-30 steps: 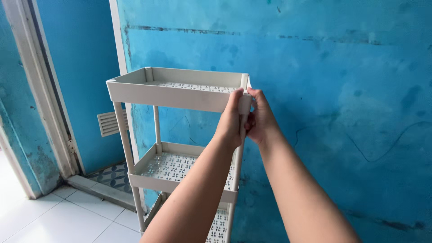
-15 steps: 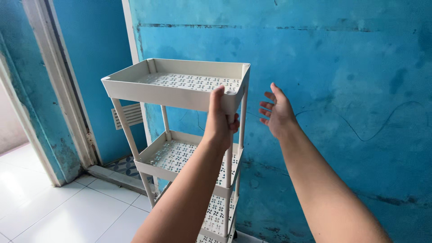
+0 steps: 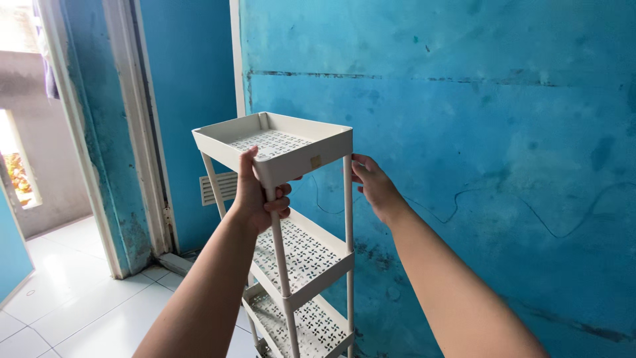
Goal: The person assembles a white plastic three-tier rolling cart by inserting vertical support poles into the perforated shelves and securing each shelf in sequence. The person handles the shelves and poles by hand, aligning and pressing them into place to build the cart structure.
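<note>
A cream plastic rack (image 3: 311, 262) with three perforated tray shelves stands in front of me against a blue wall. My left hand (image 3: 257, 193) is wrapped around the near front post, just under the top tray (image 3: 228, 136). My right hand (image 3: 372, 184) is at the right post beside the top tray's corner, fingers touching it from the side. Whether it grips the post or only rests against it is unclear. The rack sits turned at an angle to the wall.
The rough blue wall (image 3: 464, 132) fills the right side. A white door frame (image 3: 126, 132) and open doorway are at the left, with white floor tiles (image 3: 73, 311) below. A small white vent grille (image 3: 215, 187) sits low on the wall behind the rack.
The rack has turned so a corner faces me. My left hand slid from the top tray's edge to the post beneath; my right hand came off, then returned to the right post.
</note>
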